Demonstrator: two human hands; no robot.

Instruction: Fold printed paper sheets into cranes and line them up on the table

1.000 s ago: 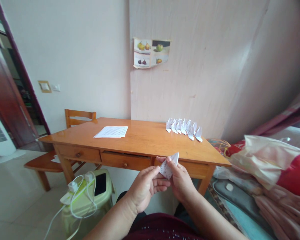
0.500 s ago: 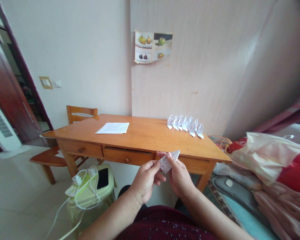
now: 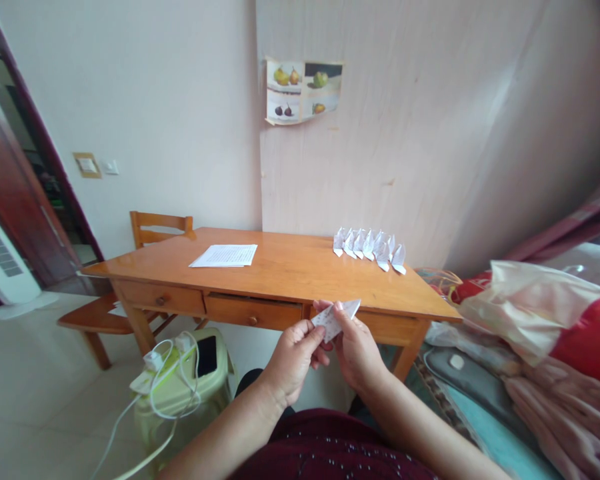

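Note:
A small folded piece of printed white paper is held between my two hands in front of the table's near edge. My left hand pinches its lower left part between thumb and fingers. On the other side my right hand grips it, the thumb lying on top and a pointed corner sticking out past it. Several folded white paper pieces stand close together at the right back of the wooden table. A stack of printed sheets lies flat on the table's left half.
A green stool with a phone, power strip and white cables is at lower left. Behind the table's left end is a wooden chair. Bags and cloth lie at the right.
The folded paper has turned slightly between my hands, its left part now higher and further left. The whole view has shifted a little.

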